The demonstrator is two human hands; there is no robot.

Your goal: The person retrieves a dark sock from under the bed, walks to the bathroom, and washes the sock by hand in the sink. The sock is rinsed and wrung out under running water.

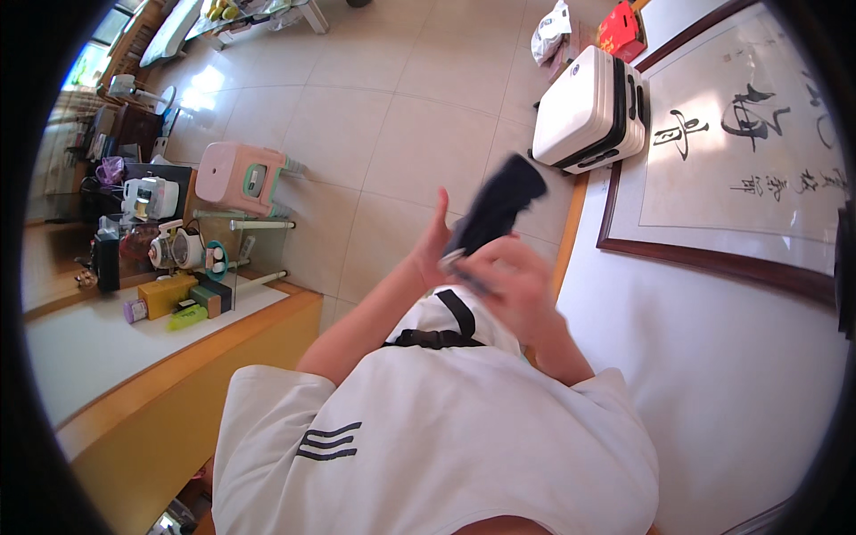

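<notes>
A dark navy piece of cloth [498, 207], blurred by motion, is in front of my body above the tiled floor. My right hand [511, 277] is closed on its lower end, near a small pale edge that is too blurred to name. My left hand [435, 244] is just left of the cloth, its thumb raised; its palm and other fingers are partly hidden behind the cloth, so I cannot tell whether it touches it. Below the hands, a black strap with a buckle [435, 339] lies across my white clothing.
A white suitcase [582, 110] stands at the right wall beside a framed calligraphy panel [709, 264]. Left are a pink and green stool [231, 175], a glass shelf and a white ledge [87, 361] with boxes and bottles. A red box [620, 33] is behind the suitcase.
</notes>
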